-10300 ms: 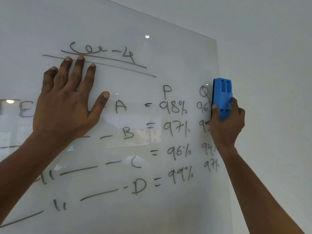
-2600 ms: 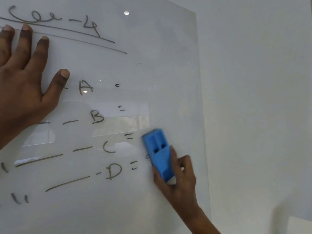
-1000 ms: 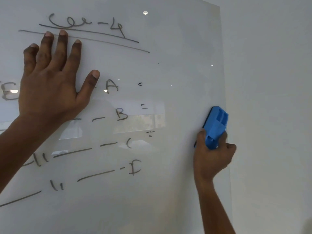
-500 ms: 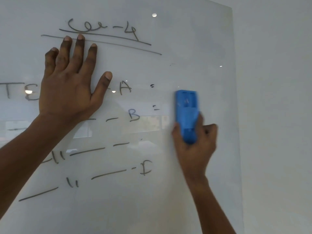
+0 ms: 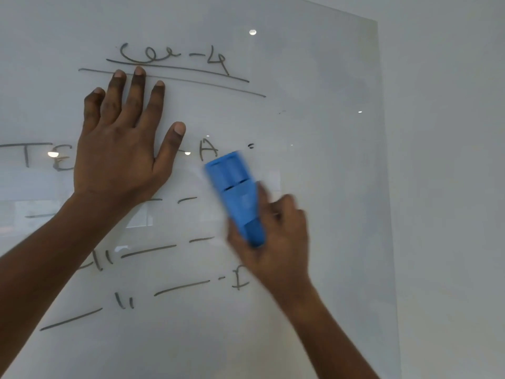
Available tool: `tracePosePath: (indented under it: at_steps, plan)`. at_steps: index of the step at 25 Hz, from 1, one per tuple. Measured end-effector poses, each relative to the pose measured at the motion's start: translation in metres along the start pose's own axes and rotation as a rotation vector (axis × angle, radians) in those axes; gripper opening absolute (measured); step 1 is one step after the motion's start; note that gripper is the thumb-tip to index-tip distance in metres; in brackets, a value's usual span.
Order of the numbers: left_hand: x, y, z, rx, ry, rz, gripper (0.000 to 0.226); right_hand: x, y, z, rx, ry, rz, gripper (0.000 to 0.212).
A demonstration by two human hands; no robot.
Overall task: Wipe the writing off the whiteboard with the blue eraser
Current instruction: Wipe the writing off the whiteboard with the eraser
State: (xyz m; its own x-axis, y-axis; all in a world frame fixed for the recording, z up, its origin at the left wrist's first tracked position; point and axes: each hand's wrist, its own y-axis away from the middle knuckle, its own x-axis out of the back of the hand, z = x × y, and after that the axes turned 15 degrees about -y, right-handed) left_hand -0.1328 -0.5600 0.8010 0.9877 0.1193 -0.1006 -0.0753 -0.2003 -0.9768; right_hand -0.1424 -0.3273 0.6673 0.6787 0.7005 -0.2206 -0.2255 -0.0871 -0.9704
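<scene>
From where I sat watching the feed, the nearest things were the two forearms rising from the bottom of the head view. The right hand (image 5: 276,242) was closed around the lower end of the blue eraser (image 5: 237,198), fingers wrapped behind it and thumb along the near side. The eraser lay tilted, its top leaning left, against the middle of the whiteboard (image 5: 328,160), just below and right of the letter A (image 5: 209,151). Both hand and eraser were smeared with blur, so I could not tell how flat the pad sat on the board.

The left hand (image 5: 120,149) was open, fingers spread, palm flat on the board, holding nothing. Its fingertips touched the lower underline (image 5: 218,84) beneath the heading (image 5: 175,57).

My worries were these. The left palm covered part of the writing beside the letters T E (image 5: 41,157), so I judged that ink under it might smear onto skin or be missed unless the hand moved. A fast, tilted stroke risked lifting one edge of the eraser and leaving streaks. The grip sat low on the eraser, so hard pressure at the top could have twisted it loose. The partial D (image 5: 240,280), the dashes (image 5: 180,288) and the heading remained; I judged the task roughly half done.
</scene>
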Motion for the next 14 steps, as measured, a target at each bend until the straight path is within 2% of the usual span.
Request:
tracePosePath:
  at_steps: [3, 5, 7, 11, 13, 14]
  plan:
    - [0.002, 0.000, 0.001, 0.001, 0.006, -0.017, 0.075, 0.026, -0.029, 0.040, -0.401, 0.044, 0.302, 0.066]
    - [0.002, 0.000, 0.002, 0.002, -0.002, -0.019, 0.075, 0.024, -0.041, 0.039, -0.593, 0.056, 0.399, 0.061]
    - [0.002, 0.001, 0.001, 0.000, -0.004, -0.020, 0.074, 0.007, -0.039, 0.015, -0.516, 0.009, 0.348, 0.064]
    - [0.000, 0.000, 0.000, 0.008, -0.008, 0.008, 0.070, -0.020, -0.002, -0.037, -0.076, -0.053, -0.043, 0.072]
    - [0.000, 0.000, 0.000, 0.007, -0.002, 0.011, 0.069, -0.015, -0.008, -0.027, 0.056, -0.021, -0.111, 0.071]
    - [0.000, 0.000, 0.000, 0.007, 0.000, 0.010, 0.068, -0.010, -0.015, -0.015, 0.066, 0.009, -0.100, 0.070]
